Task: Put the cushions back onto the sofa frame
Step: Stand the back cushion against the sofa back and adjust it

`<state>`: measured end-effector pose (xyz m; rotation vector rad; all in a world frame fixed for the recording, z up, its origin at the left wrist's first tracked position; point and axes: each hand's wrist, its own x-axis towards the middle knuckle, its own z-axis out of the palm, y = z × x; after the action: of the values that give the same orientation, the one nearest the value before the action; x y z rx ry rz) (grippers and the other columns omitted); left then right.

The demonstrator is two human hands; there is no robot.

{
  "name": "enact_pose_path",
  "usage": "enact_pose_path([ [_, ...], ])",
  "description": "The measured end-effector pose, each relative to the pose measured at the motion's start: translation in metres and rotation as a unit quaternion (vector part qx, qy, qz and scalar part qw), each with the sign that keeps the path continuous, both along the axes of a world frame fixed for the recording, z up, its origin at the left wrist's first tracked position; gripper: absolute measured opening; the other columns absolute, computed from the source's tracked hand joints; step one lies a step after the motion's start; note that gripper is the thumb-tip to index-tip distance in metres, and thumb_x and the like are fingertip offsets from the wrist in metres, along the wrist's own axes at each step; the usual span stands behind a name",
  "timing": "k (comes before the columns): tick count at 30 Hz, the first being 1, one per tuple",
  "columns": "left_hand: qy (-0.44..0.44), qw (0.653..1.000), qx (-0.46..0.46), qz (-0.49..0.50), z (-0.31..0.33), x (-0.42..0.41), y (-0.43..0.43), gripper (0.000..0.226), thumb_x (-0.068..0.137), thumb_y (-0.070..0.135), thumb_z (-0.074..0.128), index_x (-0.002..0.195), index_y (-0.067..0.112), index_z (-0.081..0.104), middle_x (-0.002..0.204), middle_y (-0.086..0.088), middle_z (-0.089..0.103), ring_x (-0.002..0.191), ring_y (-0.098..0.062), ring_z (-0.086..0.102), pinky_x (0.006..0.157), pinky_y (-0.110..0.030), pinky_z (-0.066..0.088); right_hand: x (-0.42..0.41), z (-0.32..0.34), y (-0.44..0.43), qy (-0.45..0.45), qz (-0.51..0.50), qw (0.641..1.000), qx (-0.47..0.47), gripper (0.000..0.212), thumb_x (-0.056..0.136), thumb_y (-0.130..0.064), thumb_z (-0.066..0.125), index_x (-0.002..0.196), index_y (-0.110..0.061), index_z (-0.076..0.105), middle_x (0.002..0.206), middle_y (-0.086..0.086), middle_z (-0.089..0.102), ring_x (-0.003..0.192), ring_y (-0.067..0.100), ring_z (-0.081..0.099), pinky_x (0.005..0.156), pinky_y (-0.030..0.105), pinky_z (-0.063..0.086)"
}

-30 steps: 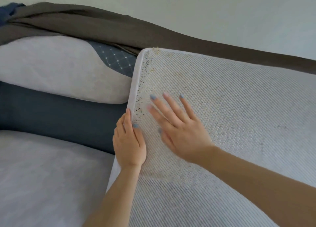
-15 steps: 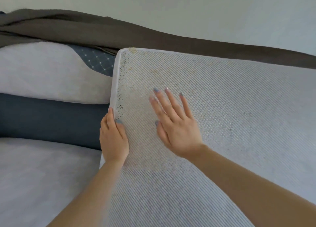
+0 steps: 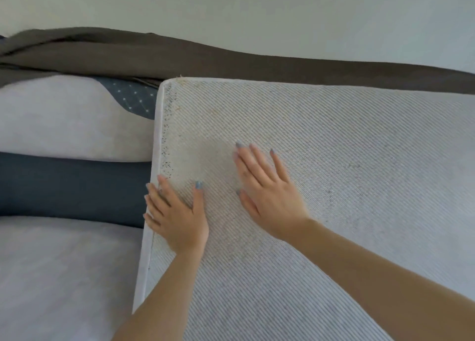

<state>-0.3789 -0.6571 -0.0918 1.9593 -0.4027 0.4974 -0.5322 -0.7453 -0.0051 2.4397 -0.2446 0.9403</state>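
Observation:
A large pale grey cushion (image 3: 347, 160) with a ribbed, slightly stained face fills the middle and right of the view, leaning toward the sofa back. My left hand (image 3: 177, 217) lies flat at its left edge, fingers straight and partly over the piped seam, thumb spread on the face. My right hand (image 3: 267, 189) presses flat on the ribbed face just to the right, fingers straight. On the left a pale back cushion (image 3: 64, 119) and a pale seat cushion (image 3: 59, 276) sit in the dark blue sofa frame (image 3: 64, 184).
A dark brown cloth (image 3: 154, 55) lies draped along the top of the sofa back, under a plain pale wall (image 3: 257, 14). A blue patterned fabric (image 3: 131, 96) shows between the back cushion and the large cushion.
My left hand has gone from holding the cushion's left edge to lying flat on its face with the thumb spread. The cushion has shifted left toward the placed cushions. My right hand stays pressed flat.

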Motion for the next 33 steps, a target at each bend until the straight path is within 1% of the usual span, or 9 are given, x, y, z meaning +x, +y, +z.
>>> enact_pose_path([
  [2,0.000,1.000,-0.002,0.005,-0.001,0.000,-0.002,0.088,0.089,0.077,0.018,0.157,0.020,0.010,0.163,-0.014,0.014,0.149,-0.035,0.015,0.117,-0.059,0.013,-0.005,0.002,-0.005,-0.036,0.012,0.999,0.001,0.057,0.103,-0.030,0.028,0.155,-0.011,0.015,0.163,0.005,0.016,0.151,0.021,0.004,0.122,0.049,0.010],
  [5,-0.005,1.000,0.002,0.008,-0.003,0.000,-0.001,0.086,0.090,0.075,0.020,0.157,0.022,0.010,0.163,-0.012,0.014,0.149,-0.033,0.015,0.117,-0.058,0.014,-0.013,-0.004,-0.016,0.007,-0.046,0.999,0.004,0.057,0.103,-0.035,0.020,0.156,-0.014,0.015,0.164,0.003,0.014,0.152,0.020,0.003,0.123,0.046,0.006],
  [9,-0.005,1.000,0.005,0.015,-0.005,0.002,-0.001,0.084,0.091,0.072,0.020,0.157,0.022,0.010,0.163,-0.010,0.013,0.149,-0.031,0.014,0.118,-0.056,0.012,-0.023,0.005,-0.002,-0.077,0.006,0.996,0.053,0.056,0.104,-0.028,0.031,0.155,-0.009,0.017,0.163,0.004,0.010,0.151,0.023,0.003,0.122,0.050,0.007],
  [14,-0.007,1.000,-0.003,0.016,-0.009,0.002,-0.001,0.075,0.093,0.062,0.021,0.157,0.023,0.011,0.163,-0.010,0.013,0.149,-0.032,0.015,0.118,-0.057,0.013,-0.035,-0.012,-0.025,-0.032,-0.094,0.994,0.047,0.057,0.105,-0.035,0.016,0.157,-0.013,0.007,0.164,0.003,0.007,0.152,0.021,0.001,0.123,0.048,0.000],
  [18,-0.008,1.000,-0.010,0.020,-0.008,0.001,-0.003,0.073,0.094,0.058,0.020,0.157,0.023,0.012,0.163,-0.011,0.014,0.149,-0.032,0.016,0.118,-0.057,0.013,-0.043,-0.005,-0.017,-0.106,-0.019,0.993,0.052,0.057,0.104,-0.031,0.024,0.155,-0.009,0.012,0.163,0.004,0.005,0.151,0.022,0.001,0.122,0.052,0.009],
  [21,-0.014,1.000,-0.011,0.024,-0.009,0.000,-0.002,0.070,0.095,0.054,0.022,0.157,0.022,0.014,0.163,-0.012,0.016,0.148,-0.034,0.018,0.116,-0.057,0.015,-0.051,-0.019,-0.032,-0.045,-0.087,0.993,0.059,0.058,0.105,-0.035,0.021,0.157,-0.011,0.011,0.164,0.003,0.008,0.152,0.020,0.003,0.121,0.050,0.011],
  [24,-0.015,0.999,-0.026,0.022,-0.009,0.001,-0.002,0.068,0.095,0.051,0.024,0.156,0.022,0.017,0.162,-0.013,0.017,0.147,-0.034,0.019,0.116,-0.057,0.015,-0.054,-0.013,-0.024,-0.093,-0.060,0.990,0.090,0.059,0.105,-0.033,0.022,0.156,-0.009,0.007,0.163,0.003,0.000,0.152,0.022,0.001,0.123,0.048,0.002],
  [28,-0.021,0.999,-0.026,0.032,-0.009,0.002,-0.004,0.067,0.094,0.048,0.025,0.156,0.021,0.019,0.162,-0.014,0.019,0.146,-0.035,0.021,0.115,-0.057,0.016,-0.074,-0.019,-0.043,-0.078,-0.109,0.985,0.104,0.060,0.105,-0.035,0.018,0.156,-0.009,0.002,0.164,0.005,-0.002,0.152,0.020,-0.003,0.122,0.051,0.010],
  [33,-0.025,0.999,-0.031,0.030,-0.010,0.001,-0.003,0.067,0.094,0.048,0.024,0.155,0.020,0.021,0.161,-0.015,0.021,0.145,-0.036,0.023,0.114,-0.057,0.018,-0.079,-0.014,-0.034,-0.111,-0.097,0.980,0.131,0.060,0.105,-0.032,0.021,0.156,-0.008,0.001,0.163,0.004,-0.006,0.152,0.022,-0.003,0.123,0.047,-0.003],
])
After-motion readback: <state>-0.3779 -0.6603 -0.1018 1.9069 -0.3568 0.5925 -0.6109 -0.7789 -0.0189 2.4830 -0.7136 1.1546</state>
